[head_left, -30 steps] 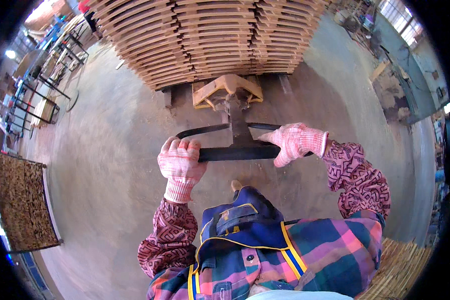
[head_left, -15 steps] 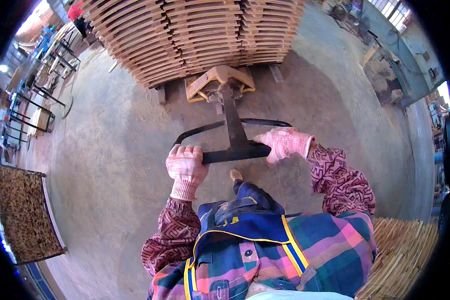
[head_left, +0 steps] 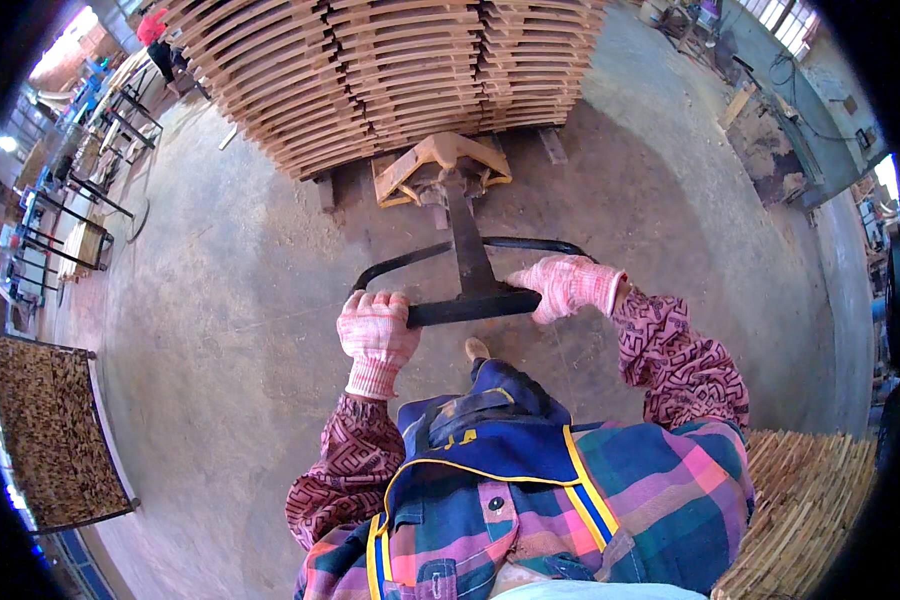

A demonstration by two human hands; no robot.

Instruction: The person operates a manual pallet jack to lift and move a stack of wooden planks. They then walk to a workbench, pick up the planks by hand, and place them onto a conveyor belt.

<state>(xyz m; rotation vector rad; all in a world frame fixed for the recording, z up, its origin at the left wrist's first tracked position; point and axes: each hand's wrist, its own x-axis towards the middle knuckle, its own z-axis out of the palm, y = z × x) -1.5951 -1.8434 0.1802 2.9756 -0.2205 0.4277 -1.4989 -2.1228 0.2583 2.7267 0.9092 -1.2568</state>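
My left hand [head_left: 377, 330], in a pink and white knit glove, is wrapped round the left end of a black pallet jack handle [head_left: 475, 306]. Round the handle's right side closes my right hand [head_left: 573, 287], gloved the same way; its fingertips are partly hidden. From the handle a dark shaft [head_left: 467, 240] runs forward to the yellow pallet jack body [head_left: 444, 160]. Just beyond it rises a tall load of stacked wooden slats [head_left: 410, 75], in several columns, raised on blocks above the floor.
Workbenches [head_left: 80, 190] line the far left, where a person in a red top [head_left: 153, 32] stands. Bundled wood pieces [head_left: 55, 430] stand at left, and more thin sticks [head_left: 800, 510] lie behind me on the right. A grey machine [head_left: 775, 150] is at far right.
Both hands keep their grip on the handle. The surroundings have shifted very slightly in the picture; the handle and load look nearly the same.
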